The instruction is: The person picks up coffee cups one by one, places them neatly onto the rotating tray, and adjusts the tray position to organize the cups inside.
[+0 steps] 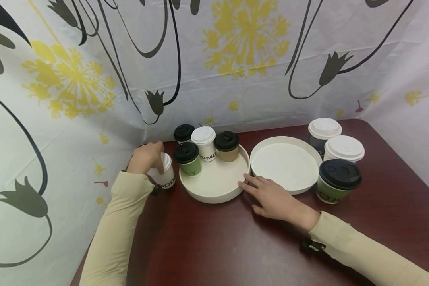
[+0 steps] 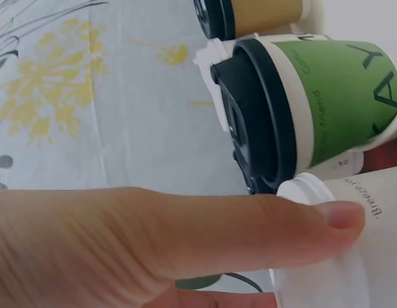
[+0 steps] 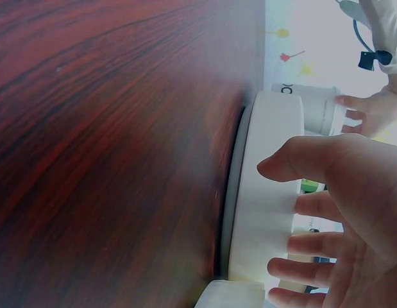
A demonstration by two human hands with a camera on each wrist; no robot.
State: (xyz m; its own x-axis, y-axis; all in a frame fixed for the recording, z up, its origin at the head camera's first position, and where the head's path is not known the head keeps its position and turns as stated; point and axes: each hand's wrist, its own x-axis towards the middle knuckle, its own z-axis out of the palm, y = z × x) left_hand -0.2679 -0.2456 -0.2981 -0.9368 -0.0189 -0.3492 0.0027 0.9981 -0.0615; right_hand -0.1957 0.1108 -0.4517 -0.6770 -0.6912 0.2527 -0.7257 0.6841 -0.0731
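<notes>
My left hand (image 1: 147, 158) grips a white paper cup (image 1: 167, 179) with a white lid, left of a round cream tray (image 1: 218, 190). In the left wrist view the thumb lies along the cup's upper side; the fingers are mostly hidden. Upon that tray stand a green cup (image 1: 192, 167) with a black lid, a white cup (image 1: 208, 152) with a white lid and a brown cup (image 1: 229, 154) with a black lid. My right hand (image 1: 273, 198) has its fingers spread and relaxed, fingertips at the tray's right rim.
Another round tray (image 1: 286, 167) adjoins on the right, with nothing on it. Beside it are a dark cup with a white lid (image 1: 324, 128), another white-lidded cup (image 1: 344, 148) and a large green cup (image 1: 330, 192). A black-lidded cup (image 1: 183, 132) stands at the back left. Patterned cloth (image 1: 200, 91) hangs behind.
</notes>
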